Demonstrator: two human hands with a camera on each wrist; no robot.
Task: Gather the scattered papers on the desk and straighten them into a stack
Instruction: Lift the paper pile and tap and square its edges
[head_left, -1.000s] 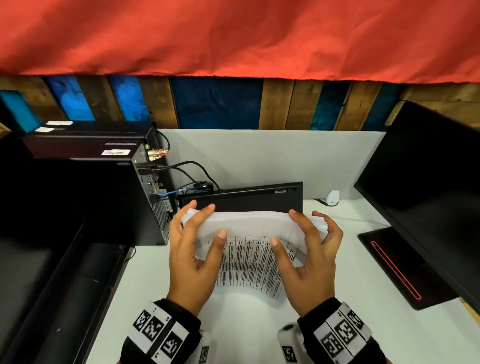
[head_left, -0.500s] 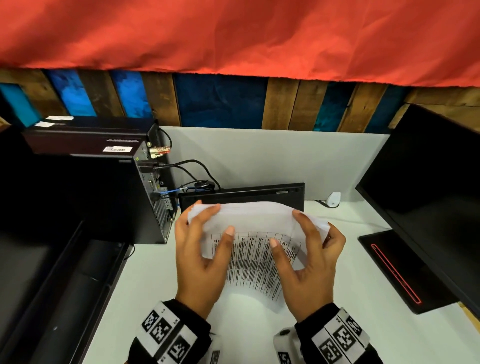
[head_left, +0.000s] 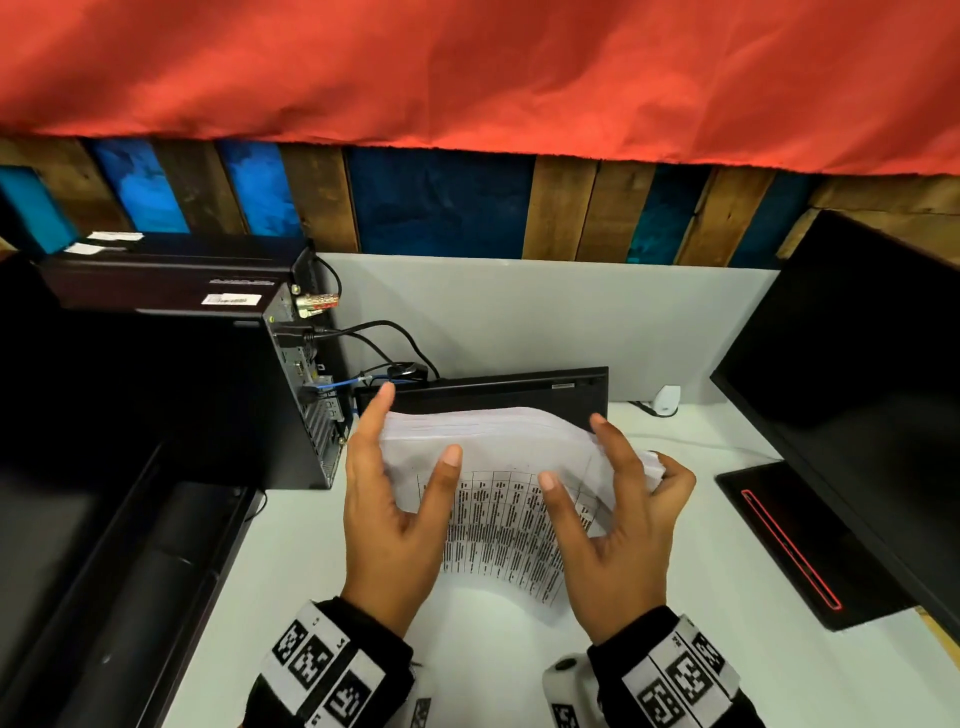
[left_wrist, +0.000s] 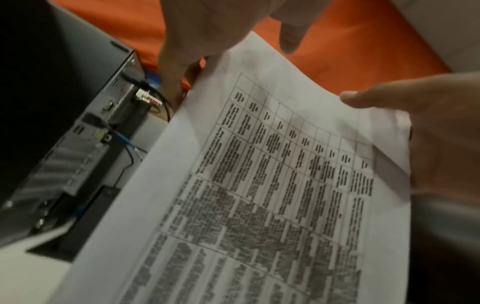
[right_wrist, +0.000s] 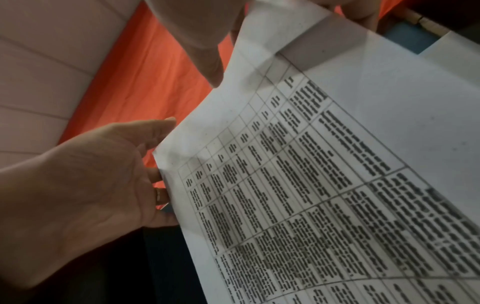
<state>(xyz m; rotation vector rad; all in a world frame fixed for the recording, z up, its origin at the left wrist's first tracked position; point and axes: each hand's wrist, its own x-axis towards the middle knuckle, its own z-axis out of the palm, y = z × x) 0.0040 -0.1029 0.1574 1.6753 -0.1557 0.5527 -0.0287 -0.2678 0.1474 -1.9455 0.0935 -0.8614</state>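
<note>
paper stack (head_left: 498, 452) held on edge above white desk (head_left: 311, 571), printed table facing the person | left hand (head_left: 395, 519) grips left side, thumb on front | right hand (head_left: 618, 525) grips right side | black computer tower (head_left: 208, 395) with cables just left | black flat unit (head_left: 498, 389) right behind stack | monitor (head_left: 857, 389) at right

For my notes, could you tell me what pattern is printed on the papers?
A black grid table of text on white papers; left wrist view.
</note>
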